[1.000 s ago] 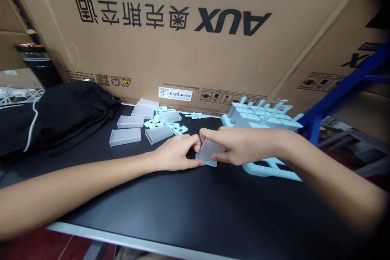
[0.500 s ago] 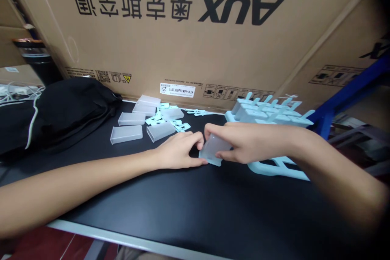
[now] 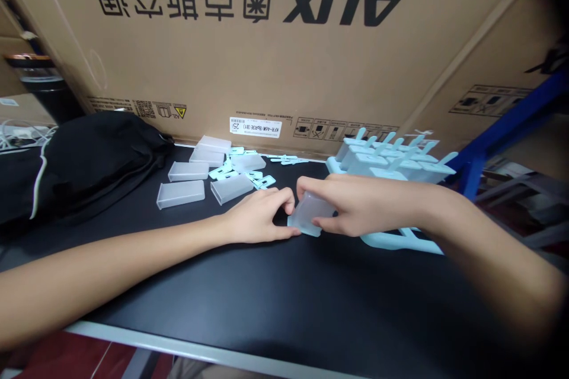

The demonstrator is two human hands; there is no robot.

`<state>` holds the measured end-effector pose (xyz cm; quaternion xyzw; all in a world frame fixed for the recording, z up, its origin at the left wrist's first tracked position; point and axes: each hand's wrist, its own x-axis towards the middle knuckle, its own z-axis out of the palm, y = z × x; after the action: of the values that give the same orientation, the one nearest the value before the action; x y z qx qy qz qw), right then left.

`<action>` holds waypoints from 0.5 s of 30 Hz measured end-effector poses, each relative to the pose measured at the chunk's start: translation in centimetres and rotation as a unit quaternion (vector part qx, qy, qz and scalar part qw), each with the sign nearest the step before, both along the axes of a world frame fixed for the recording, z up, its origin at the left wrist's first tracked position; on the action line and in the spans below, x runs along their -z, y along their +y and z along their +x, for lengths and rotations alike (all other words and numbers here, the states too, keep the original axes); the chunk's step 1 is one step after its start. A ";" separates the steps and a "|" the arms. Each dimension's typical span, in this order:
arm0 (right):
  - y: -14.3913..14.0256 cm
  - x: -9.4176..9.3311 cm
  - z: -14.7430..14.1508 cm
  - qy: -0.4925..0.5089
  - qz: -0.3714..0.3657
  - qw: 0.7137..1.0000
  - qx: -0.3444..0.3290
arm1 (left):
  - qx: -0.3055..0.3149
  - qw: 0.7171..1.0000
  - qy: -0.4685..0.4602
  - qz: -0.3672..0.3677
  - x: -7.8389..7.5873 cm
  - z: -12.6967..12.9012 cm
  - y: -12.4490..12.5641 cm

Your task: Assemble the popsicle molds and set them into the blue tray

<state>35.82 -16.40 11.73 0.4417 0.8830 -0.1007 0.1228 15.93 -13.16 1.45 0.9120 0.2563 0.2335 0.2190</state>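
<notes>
Between my hands is a translucent popsicle mold (image 3: 312, 213) with a light blue rim at its lower left end. My right hand (image 3: 351, 204) grips its body between thumb and fingers. At the rim end, the thumb and curled fingers of my left hand (image 3: 262, 214) pinch the light blue edge. Whatever stick the lid carries is hidden. Just beyond my right hand, a light blue rack (image 3: 391, 241) bears several molds with light blue stick lids (image 3: 386, 157). To the left lie several loose translucent molds (image 3: 181, 193) among light blue stick lids (image 3: 264, 181).
A large cardboard box (image 3: 186, 65) walls off the back of the black table (image 3: 249, 302). At the left lies a black bag (image 3: 93, 160) with a white cord, and a dark bottle (image 3: 53, 89) stands behind it. A blue metal post (image 3: 498, 136) rises at the right.
Both hands keep the same hold on the mold. The view has shifted slightly, so everything sits a little higher and further left.
</notes>
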 end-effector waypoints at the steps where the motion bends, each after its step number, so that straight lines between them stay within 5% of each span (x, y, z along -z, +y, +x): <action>1: 0.1 0.1 -0.1 0.007 -0.002 1.000 -0.006 | 0.002 1.000 -0.001 0.000 0.0 0.0 0.0; 10: -1.0 1.5 -1.4 0.054 0.023 0.998 0.035 | 0.013 1.000 -0.017 -0.003 0.0 0.0 0.1; 15: 0.6 -1.4 -0.2 0.114 -0.124 0.984 0.054 | 0.001 0.998 -0.032 -0.045 -0.3 0.1 -0.2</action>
<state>35.66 -15.83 13.16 0.4555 0.8468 -0.2657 0.0697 15.99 -13.36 1.73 0.8935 0.2586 0.2507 0.2683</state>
